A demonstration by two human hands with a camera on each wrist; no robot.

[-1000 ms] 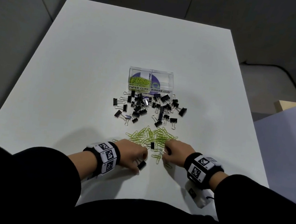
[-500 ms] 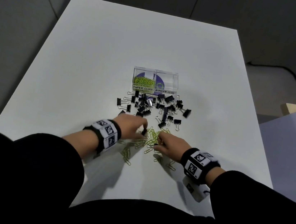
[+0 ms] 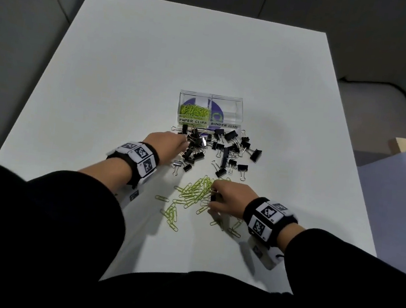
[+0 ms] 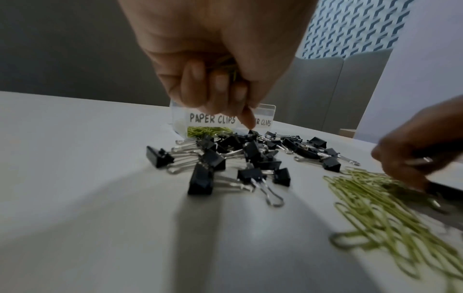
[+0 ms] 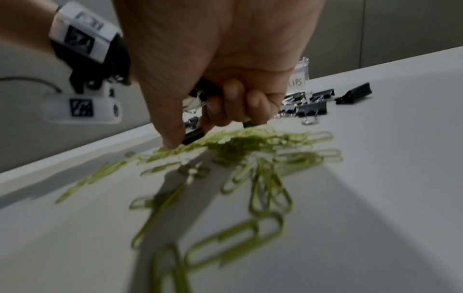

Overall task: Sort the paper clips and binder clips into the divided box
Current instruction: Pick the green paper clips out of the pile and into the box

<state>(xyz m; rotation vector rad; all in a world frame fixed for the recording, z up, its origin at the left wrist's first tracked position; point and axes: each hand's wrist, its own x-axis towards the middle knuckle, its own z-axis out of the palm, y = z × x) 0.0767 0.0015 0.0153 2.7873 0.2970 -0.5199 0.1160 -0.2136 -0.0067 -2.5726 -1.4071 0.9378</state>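
We cannot see all of the clear plastic divided box from our left wrist, because our left hand hides the middle of it and covers part of the "BINDER CLIPS" label. The thin green wire paper clips near our right wrist look blurry. From above, our fingers are tucked under our hands.

Our left hand is curled up over the pile of small black metal binder clips with shiny wire handles. Its fingers are closed around a little bunch of green paper clips, which we can only just see inside the fist. One finger points down at the pile; we cannot tell if it touches.

Our right hand sits on the loose green paper clips on the smooth white table. Its fingers are curled round a few black binder clips, and its thumb presses down on the paper clips.

The box stands just behind the binder clip pile. Its left part, marked "PAPER CLIPS", holds a heap of green paper clips.
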